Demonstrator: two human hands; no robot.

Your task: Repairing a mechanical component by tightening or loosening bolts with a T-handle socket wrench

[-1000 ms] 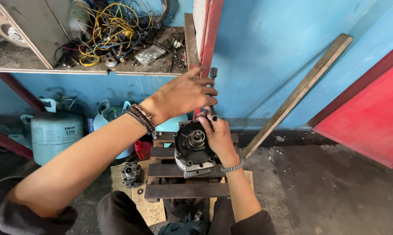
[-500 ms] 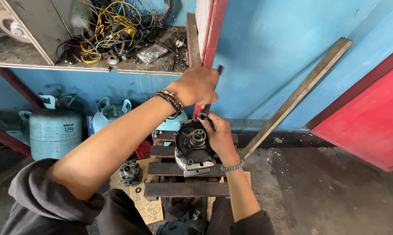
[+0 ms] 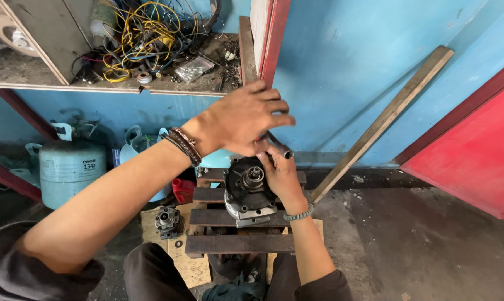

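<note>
A round, dark machine part with a silvery housing [image 3: 248, 192] sits upright on a low slatted wooden stool [image 3: 238, 243], its hub and shaft facing up. The right hand [image 3: 282, 175] rests against its right rim, fingers curled around a short metal tool [image 3: 280, 146]. Only the tool's pale tubular end shows clearly; the rest runs up behind the other hand, so what kind it is stays unclear. The left hand [image 3: 242, 120] hovers just above, back to the camera, fingers stretched out and slightly parted. Its palm and thumb are hidden, so I cannot tell whether it grips the tool's upper end. Bracelets circle both wrists.

Beside the stool, on a scrap of cardboard [image 3: 174, 251] on the floor, lies a smaller metal part [image 3: 167, 219] with a washer near it. A pale blue gas cylinder [image 3: 71, 170] stands to the left, and another bluish container is mostly blocked by the forearm. Above, a dusty shelf [image 3: 96, 83] carries tangled yellow and blue wires [image 3: 143, 33]. A wooden plank [image 3: 383, 122] leans on the blue wall; a red panel [image 3: 469, 150] is cut off at the right edge.
</note>
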